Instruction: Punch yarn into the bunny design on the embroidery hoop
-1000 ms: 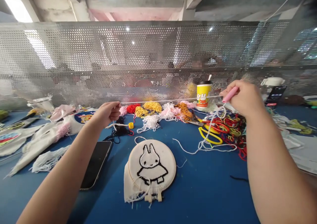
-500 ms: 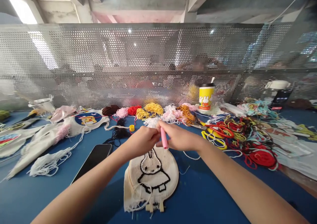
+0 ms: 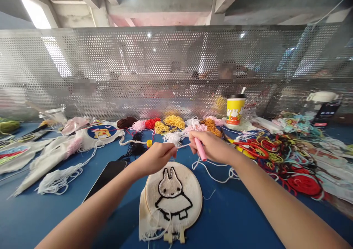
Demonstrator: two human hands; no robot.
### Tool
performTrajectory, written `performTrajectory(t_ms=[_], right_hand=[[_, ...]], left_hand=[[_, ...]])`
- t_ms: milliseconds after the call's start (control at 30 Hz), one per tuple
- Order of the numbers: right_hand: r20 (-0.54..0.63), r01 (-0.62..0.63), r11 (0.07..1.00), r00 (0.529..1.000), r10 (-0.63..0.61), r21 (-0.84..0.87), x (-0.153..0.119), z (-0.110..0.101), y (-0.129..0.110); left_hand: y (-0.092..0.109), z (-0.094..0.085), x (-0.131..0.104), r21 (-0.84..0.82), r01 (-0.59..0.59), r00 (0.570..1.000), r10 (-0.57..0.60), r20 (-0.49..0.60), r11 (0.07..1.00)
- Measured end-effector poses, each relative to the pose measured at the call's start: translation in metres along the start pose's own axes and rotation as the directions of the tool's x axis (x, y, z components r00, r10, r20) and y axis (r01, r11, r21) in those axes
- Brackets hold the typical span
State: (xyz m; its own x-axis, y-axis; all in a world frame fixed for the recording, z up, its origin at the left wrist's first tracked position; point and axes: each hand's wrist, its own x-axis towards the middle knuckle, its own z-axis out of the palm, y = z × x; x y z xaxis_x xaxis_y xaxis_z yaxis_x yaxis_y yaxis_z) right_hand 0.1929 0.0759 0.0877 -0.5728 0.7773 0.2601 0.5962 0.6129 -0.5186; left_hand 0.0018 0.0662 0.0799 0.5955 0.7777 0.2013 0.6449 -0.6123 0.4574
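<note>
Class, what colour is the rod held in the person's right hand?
The rod is pink, shown best in the head view.

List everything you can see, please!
Round hoop of rabbit-stitched cloth: one, cream and black, front centre
Slim rod-shaped tool: one, pink, beyond hoop
Thin yarn strand: one, white, beyond hoop
Flat rectangular phone: one, black, left of hoop
Fluffy yarn bundles: several, mixed colours, back centre
Tangled yarn pile: one, multicoloured, right
Looped scissors: at least one, yellow-handled, beside pile
Small piece: one, yellow, left of centre
Tall rabbit-printed cup: one, yellow, back right
Clear lidded bottle: one, white-topped, far right
Clear container: one, colourless, back left
Decorated cloths: at least three, mostly off-white, left
Tabletop: one, blue, underneath
Perforated metal screen: one, grey, behind
Left hand: one, bare, at strand's left end
Right hand: one, bare, holding tool
</note>
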Motion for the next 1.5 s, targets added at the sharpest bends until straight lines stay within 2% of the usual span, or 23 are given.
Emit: performTrajectory(t_ms=[367,600,800,1000,1133,1267,1500], right_hand=[[0.007,-0.095,0.990,0.995,0.096,-0.103,-0.006,-0.015,0.015],[0.062,-0.146,0.979,0.986,0.156,-0.141,-0.006,-0.016,0.014],[0.143,-0.178,0.968,0.968,0.205,-0.179,-0.006,-0.012,0.019],[0.166,-0.200,0.957,0.957,0.236,-0.208,-0.008,-0.013,0.025],[0.189,-0.213,0.951,0.948,0.257,-0.225,-0.010,-0.017,0.021],[0.194,-0.226,0.942,0.941,0.277,-0.249,-0.010,-0.019,0.018],[0.222,-0.278,0.906,0.908,0.357,-0.319,-0.005,-0.009,0.041]], left_hand=[[-0.008,-0.018,-0.002,-0.049,0.091,0.993,-0.094,-0.066,0.995],[-0.017,-0.014,0.000,-0.124,0.184,0.977,-0.196,-0.090,0.975],[-0.029,-0.011,0.002,-0.106,0.242,0.956,-0.256,-0.145,0.964],[-0.030,-0.010,0.002,-0.055,0.210,0.964,-0.216,-0.154,0.976],[-0.030,-0.009,0.003,-0.013,0.164,0.980,-0.165,-0.110,0.986],[-0.034,-0.008,0.004,0.066,0.139,0.985,-0.131,-0.112,0.988],[-0.043,0.003,0.005,0.207,0.138,0.989,-0.123,-0.085,0.969]])
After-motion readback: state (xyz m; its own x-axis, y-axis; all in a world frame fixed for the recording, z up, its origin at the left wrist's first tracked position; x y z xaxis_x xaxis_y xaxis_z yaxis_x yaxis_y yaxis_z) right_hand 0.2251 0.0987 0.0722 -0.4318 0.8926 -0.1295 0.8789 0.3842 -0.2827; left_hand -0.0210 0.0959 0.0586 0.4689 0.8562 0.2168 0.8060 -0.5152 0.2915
